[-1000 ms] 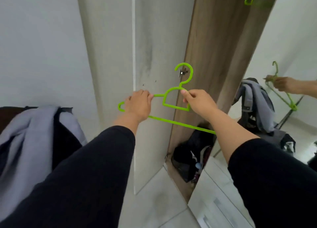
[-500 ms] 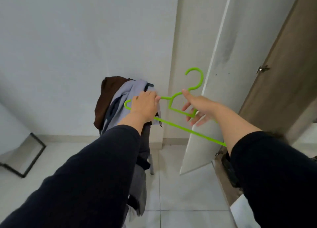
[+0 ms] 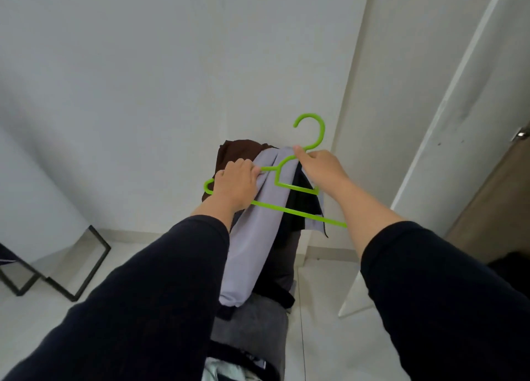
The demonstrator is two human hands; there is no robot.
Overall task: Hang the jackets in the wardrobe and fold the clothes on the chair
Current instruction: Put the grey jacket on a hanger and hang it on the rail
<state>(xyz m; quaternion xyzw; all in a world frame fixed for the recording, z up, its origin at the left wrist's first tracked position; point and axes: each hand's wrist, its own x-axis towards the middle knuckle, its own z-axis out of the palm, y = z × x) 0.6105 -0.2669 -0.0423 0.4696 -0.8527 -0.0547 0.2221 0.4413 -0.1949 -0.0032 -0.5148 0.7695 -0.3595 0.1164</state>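
You've got the green hanger (image 3: 289,185) up in both hands, right over the pile of clothes on the chair (image 3: 258,332). Your left hand (image 3: 236,187) is wrapped around the left shoulder of it, fingers curled tight on the plastic. Your right hand (image 3: 321,168) is at the neck just under the hook, thumb pressed on top; the other fingers sit behind the frame, so I can't tell how firmly they close.

That hanger looks like thin moulded plastic: light, springy, a bit slick. It will flex if you force a sleeve over it, so keep hold near the neck where it's stiffest.

Now the grey jacket (image 3: 255,237), draped down the chair back directly under the hanger. Soft, floppy, probably light, and it will slump the moment you lift it by one point. The collar would be the place to take it, likely up at the top of the drape, so the shoulders fall open for the hanger arms.

A brown garment (image 3: 232,154) lies behind it and black cloth (image 3: 298,208) beside it, touching, so lift clean or they may drag along.
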